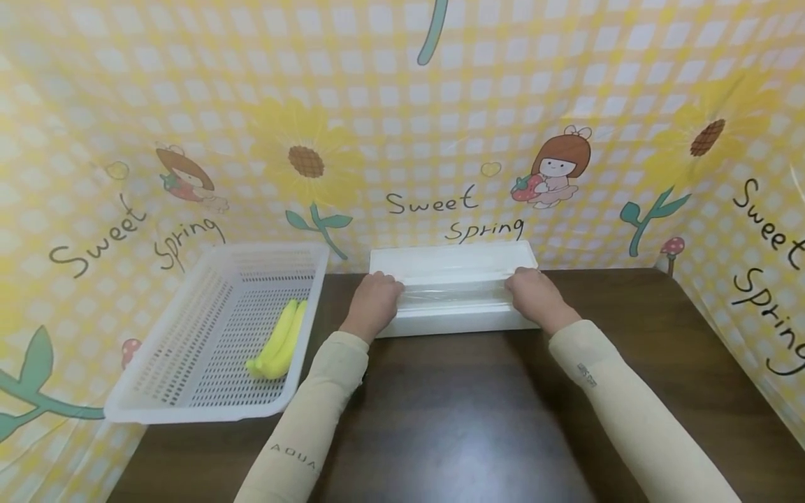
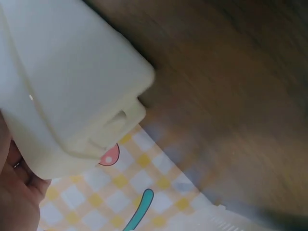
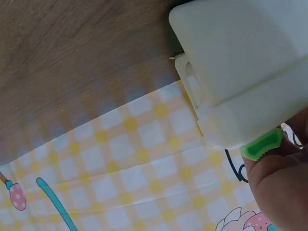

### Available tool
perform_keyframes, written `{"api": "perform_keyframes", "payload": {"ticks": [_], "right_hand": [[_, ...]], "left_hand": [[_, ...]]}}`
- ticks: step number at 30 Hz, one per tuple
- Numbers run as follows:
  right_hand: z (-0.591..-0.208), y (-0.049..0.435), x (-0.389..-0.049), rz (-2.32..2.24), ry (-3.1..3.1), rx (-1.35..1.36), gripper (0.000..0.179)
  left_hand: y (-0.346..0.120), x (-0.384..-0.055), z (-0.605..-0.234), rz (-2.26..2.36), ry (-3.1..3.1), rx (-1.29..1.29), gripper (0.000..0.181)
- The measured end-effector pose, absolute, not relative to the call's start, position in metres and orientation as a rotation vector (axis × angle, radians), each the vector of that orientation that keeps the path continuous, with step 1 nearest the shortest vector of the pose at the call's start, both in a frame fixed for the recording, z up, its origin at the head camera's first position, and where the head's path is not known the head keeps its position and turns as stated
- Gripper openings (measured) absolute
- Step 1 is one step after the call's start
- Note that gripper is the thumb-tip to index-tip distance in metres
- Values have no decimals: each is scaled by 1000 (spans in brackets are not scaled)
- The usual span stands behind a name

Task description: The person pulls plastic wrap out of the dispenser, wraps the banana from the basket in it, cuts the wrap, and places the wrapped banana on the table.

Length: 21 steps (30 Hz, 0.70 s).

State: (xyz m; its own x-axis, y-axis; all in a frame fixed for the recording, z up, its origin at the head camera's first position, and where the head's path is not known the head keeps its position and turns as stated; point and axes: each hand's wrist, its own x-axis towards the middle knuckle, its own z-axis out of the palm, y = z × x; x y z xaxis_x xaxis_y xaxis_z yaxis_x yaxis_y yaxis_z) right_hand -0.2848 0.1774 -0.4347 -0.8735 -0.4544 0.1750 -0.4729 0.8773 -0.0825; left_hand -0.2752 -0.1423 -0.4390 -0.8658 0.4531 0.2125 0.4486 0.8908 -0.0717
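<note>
A long white box stands at the back of the table, its white lid raised behind. Clear plastic wrap stretches across the box between both hands. My left hand grips the wrap at the left end, fingers curled. At the opposite end my right hand holds the wrap the same way. Beside the right hand, in the right wrist view, a green toothed piece sits at the box edge. Most fingertips are hidden behind the box in both wrist views.
A white plastic basket stands left of the box, with yellow bananas along its right side. The dark wooden table spreads in front. A yellow checked cloth with printed flowers hangs close behind.
</note>
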Motion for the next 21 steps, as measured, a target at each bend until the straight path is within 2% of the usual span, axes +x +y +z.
{"api": "perform_keyframes", "payload": {"ticks": [4,9,21], "right_hand": [[-433,177,-285,202,-2919,702,28],[-434,180,-288,204,-2960,684,22],[-430,188,-288,560,-2925,646,25]], "left_hand": [[-145,-275,-438,138,-2831,-745,16],[-143,-275,-429,108,-2972,-794,23],[-138,-281,-437,-57,-3011,-582,24]]}}
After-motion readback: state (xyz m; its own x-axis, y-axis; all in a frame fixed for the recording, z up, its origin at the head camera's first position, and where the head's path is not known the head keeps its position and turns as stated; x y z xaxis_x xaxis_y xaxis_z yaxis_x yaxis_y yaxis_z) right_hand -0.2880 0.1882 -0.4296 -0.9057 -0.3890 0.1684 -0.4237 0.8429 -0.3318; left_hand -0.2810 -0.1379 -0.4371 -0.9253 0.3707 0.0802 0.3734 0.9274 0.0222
